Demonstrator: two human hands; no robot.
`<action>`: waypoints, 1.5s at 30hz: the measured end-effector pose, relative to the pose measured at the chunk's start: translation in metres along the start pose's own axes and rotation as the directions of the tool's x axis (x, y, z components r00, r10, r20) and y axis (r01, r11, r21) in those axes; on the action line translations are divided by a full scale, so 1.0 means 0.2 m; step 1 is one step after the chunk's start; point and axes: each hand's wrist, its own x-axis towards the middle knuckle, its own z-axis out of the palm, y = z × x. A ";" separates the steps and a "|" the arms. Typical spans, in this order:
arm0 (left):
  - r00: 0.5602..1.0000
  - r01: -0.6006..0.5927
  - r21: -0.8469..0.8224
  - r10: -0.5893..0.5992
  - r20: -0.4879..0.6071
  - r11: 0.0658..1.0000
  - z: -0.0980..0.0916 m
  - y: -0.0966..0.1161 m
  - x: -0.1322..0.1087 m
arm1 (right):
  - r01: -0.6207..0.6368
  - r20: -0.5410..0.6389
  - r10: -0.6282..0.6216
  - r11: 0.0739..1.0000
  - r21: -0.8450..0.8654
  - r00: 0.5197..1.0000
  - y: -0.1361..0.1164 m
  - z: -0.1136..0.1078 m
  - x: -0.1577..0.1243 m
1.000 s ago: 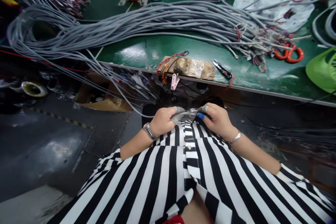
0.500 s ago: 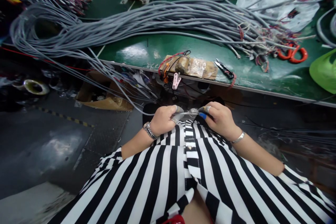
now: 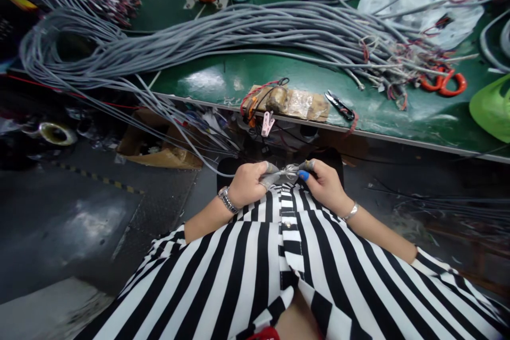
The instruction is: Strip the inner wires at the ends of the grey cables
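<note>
My left hand (image 3: 250,183) pinches a grey cable (image 3: 213,166) close to its stripped end, in front of my waist. Loose silvery strands (image 3: 289,170) spread from that end between my two hands. On the other side, my right hand (image 3: 325,185) is closed with thumb and forefinger on those wire strands. Grey coverings wrap several fingertips, and something blue covers the right thumb's tip. Up to the left, the held cable runs to the large grey cable bundle (image 3: 223,32) on the green table (image 3: 207,77).
Near the table edge lie a taped board (image 3: 300,103) with wires, a pink clip (image 3: 268,124) and small black snips (image 3: 339,105). Orange-handled scissors (image 3: 452,83) and a green object (image 3: 492,109) sit to the right. Below left stands a cardboard box (image 3: 159,151).
My right hand has shifted slightly left, closer to my left hand, and the strands between them look more bunched. My left hand stays almost in place.
</note>
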 end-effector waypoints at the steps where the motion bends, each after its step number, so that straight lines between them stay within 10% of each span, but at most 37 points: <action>1: 1.000 -0.011 0.008 0.011 -0.007 1.000 0.00 0.00 0.00 | -0.056 0.002 0.056 0.996 0.063 0.998 0.01 0.01 0.00; 5: 0.998 -0.047 0.025 0.048 -0.029 0.999 0.01 0.01 -0.01 | -0.191 0.082 0.176 0.953 0.237 0.981 0.03 0.03 -0.01; 14: 0.994 -0.087 0.061 0.091 -0.066 0.994 0.01 0.01 -0.01 | 0.161 0.065 -0.154 0.979 -0.126 0.986 0.02 -0.08 0.02; 25: 0.985 -0.131 0.097 0.141 -0.100 0.987 0.01 0.01 0.00 | 0.058 0.033 -0.063 0.992 0.115 0.997 0.06 -0.04 0.00; 34: 0.950 -0.259 0.192 0.285 -0.126 0.947 0.01 0.01 0.01 | -0.284 0.088 0.272 0.872 0.399 0.958 0.06 0.04 -0.01; 40: 0.980 -0.131 0.069 0.140 -0.142 0.989 0.02 0.00 -0.01 | 0.092 0.035 -0.092 0.996 0.004 0.995 0.02 -0.05 0.00; 45: 0.980 -0.131 0.067 0.139 -0.143 0.989 0.03 0.00 -0.01 | 0.148 0.018 -0.147 0.983 -0.107 0.989 0.02 -0.07 0.00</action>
